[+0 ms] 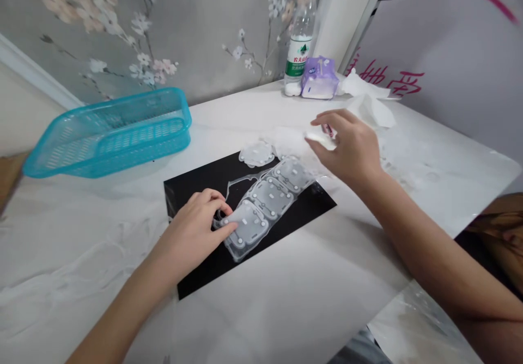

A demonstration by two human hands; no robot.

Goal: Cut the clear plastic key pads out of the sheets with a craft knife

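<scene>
On a white surface beside a flowered grey wall, the left hand pinches a translucent sheet on black card; the right hand grips something white, blurred.

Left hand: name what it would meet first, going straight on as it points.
Probably the translucent strip on the black sheet; the left hand is at its left end, though exact contact is unclear.

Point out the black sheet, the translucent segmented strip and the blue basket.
Black sheet [307, 206], head view: bare area near its right corner.
Translucent segmented strip [269, 196], head view: middle segment.
Blue basket [143, 152], head view: near side wall.
</scene>
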